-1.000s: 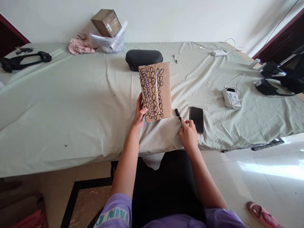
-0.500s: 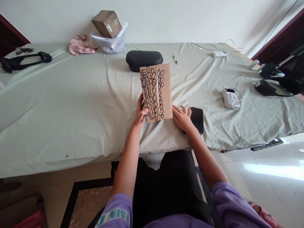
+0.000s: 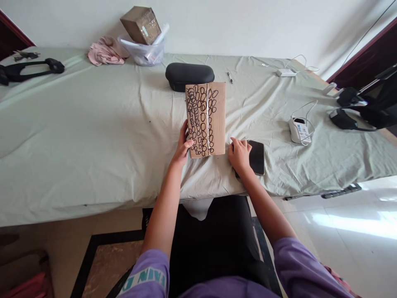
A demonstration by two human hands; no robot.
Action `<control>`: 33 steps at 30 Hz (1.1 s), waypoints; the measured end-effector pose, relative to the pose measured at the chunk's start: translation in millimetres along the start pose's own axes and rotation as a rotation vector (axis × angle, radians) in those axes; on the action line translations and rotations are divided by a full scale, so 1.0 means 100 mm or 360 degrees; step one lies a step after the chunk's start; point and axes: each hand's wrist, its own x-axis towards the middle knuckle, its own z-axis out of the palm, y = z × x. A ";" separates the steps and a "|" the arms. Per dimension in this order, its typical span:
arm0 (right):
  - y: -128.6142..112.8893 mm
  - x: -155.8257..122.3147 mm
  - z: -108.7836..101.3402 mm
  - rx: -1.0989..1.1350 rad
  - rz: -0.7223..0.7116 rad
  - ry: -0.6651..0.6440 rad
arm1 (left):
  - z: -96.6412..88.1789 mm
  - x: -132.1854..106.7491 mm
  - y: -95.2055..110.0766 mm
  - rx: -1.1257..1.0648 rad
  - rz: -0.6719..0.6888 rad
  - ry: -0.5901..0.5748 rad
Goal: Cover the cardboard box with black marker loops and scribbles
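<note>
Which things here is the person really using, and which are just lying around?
Being used:
the cardboard piece with black loops drawn on it, held by the left hand
the black phone, right beside the right hand

Just lying around:
black case
small pen
white charger with cable
pink cloth
plastic tub

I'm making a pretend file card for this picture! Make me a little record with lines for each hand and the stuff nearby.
Left hand: holding a piece of cardboard by its side edge
Cardboard markings: many black drawn circles
Right hand: lying over the edge of a black smartphone
Behind the cardboard: a black zip case
Under it all: a pale green sheet
Far side: a clear plastic tub with a cardboard box on top, beside a pink cloth
Right side: a white charger with cables
</note>
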 end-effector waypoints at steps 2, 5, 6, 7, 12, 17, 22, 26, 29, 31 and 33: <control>0.06 -0.04 -0.09 -0.0029 0.0079 0.0125 | 0.00 0.00 -0.01 0.0004 0.0001 0.0006; 0.20 -0.14 -0.26 -0.0177 0.0497 0.0232 | 0.01 0.00 0.00 0.0017 0.0010 0.0028; 0.25 -0.18 -0.30 -0.0217 0.0654 0.0172 | 0.01 0.00 0.01 0.0021 0.0013 0.0032; 0.30 -0.21 -0.34 -0.0238 0.0778 0.0095 | 0.02 0.00 0.02 0.0025 0.0015 0.0034; 0.54 -0.27 -0.42 -0.0035 0.0928 -0.0014 | 0.04 0.00 0.05 0.0027 0.0031 0.0035; 0.80 -0.20 -0.41 0.0718 0.0842 0.0147 | 0.05 -0.01 0.07 0.0024 0.0003 0.0070; 0.79 -0.26 -0.34 0.2334 0.1007 0.0507 | 0.07 -0.02 0.08 -0.0012 -0.0006 0.0072; 0.72 -0.40 -0.40 0.3372 0.0834 0.0400 | 0.08 -0.03 0.10 -0.0038 -0.0036 0.0072; 0.70 -0.48 -0.44 0.3660 0.0705 0.0174 | 0.08 -0.03 0.11 -0.0031 -0.0049 0.0074; 0.69 -0.50 -0.43 0.3666 0.0737 0.0091 | 0.08 -0.03 0.11 -0.0017 -0.0057 0.0068; 0.68 -0.49 -0.40 0.3636 0.0767 0.0027 | 0.07 -0.03 0.10 -0.0010 -0.0065 0.0052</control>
